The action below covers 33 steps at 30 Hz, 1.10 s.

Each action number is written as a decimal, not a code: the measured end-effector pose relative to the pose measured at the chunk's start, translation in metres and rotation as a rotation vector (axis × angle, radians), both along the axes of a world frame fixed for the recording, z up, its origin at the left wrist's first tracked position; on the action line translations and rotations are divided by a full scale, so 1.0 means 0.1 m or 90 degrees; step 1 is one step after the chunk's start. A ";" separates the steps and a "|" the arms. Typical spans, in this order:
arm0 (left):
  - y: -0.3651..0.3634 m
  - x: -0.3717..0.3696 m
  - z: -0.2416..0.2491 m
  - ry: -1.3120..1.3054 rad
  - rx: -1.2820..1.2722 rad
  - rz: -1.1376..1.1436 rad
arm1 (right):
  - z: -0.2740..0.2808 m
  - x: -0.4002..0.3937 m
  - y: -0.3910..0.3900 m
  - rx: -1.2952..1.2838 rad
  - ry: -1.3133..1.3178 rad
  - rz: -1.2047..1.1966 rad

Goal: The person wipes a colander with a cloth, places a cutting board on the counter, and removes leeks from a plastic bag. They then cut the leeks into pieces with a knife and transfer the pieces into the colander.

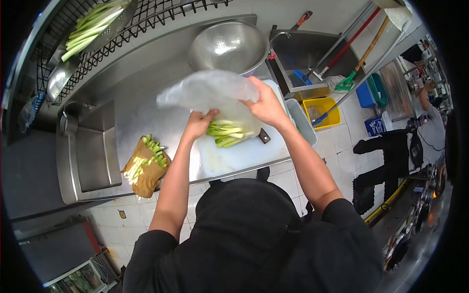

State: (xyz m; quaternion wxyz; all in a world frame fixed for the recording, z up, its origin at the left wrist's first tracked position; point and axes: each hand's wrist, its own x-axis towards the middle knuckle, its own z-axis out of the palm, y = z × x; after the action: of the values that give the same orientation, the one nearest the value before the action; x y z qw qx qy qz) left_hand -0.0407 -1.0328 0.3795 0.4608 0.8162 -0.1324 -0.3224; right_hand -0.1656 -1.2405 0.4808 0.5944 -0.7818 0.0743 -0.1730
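Observation:
A clear plastic bag [210, 88] hangs spread over the white cutting board [220, 161]. My right hand [266, 103] grips its right edge. On the other side, my left hand [198, 124] is closed at the bag's lower left edge. Green and white scallion stalks [228, 133] lie on the board beneath the bag, partly covered by it. A small dark piece with a light spot [264, 136], perhaps part of a knife, shows beside them. Cut scallion pieces [155, 149] rest on brown paper [146, 183] at the counter's left front.
A steel colander [229, 46] stands behind the board. Sinks lie at left [95, 146] and back right [312, 53]. More long stalks [95, 27] fill a perforated container on the wire rack. A yellow bin [325, 110] is on the floor; another person [395, 151] is at right.

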 end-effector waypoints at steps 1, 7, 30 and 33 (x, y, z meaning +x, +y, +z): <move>-0.05 0.01 0.06 -0.062 -0.081 -0.033 | 0.02 0.03 -0.05 -0.049 -0.004 -0.037; -0.28 0.21 0.09 -0.015 -0.179 -0.086 | -0.41 0.07 -0.35 0.270 0.028 -0.083; -0.40 0.40 -0.37 -0.046 -0.027 -0.200 | -0.30 -0.10 -0.34 0.002 -0.001 -0.113; -0.30 0.25 -0.29 -0.058 -0.027 -0.092 | -0.32 -0.16 -0.40 0.052 -0.035 -0.154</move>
State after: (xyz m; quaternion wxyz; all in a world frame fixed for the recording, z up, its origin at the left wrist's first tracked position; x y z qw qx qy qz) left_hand -0.0156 -1.0627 0.3502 0.4471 0.8082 -0.2189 -0.3148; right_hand -0.1815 -1.2810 0.4493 0.6026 -0.7372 0.1584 -0.2614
